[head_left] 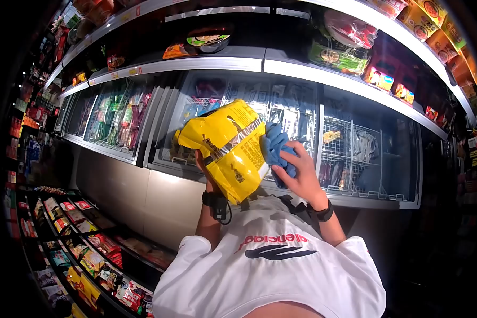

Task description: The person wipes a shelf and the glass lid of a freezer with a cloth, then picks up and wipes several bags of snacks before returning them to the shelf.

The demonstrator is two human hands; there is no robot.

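A large yellow snack bag (225, 151), with dark print and a silvery band, is held up tilted in front of my chest. My left hand (200, 162) grips it from its left side, and most of those fingers are hidden behind the bag. My right hand (301, 175) is closed around a crumpled blue cloth (277, 150). The cloth presses against the right edge of the bag. A black strap with a small device and cable circles my left wrist; a dark band is on my right wrist.
Behind the bag is a glass-topped freezer (355, 199) with wire baskets and packaged goods. Above it run shelves (196, 64) with bowls and packets. At lower left stands a rack of snack bags (93, 259). More cup packages (442, 45) line the upper right.
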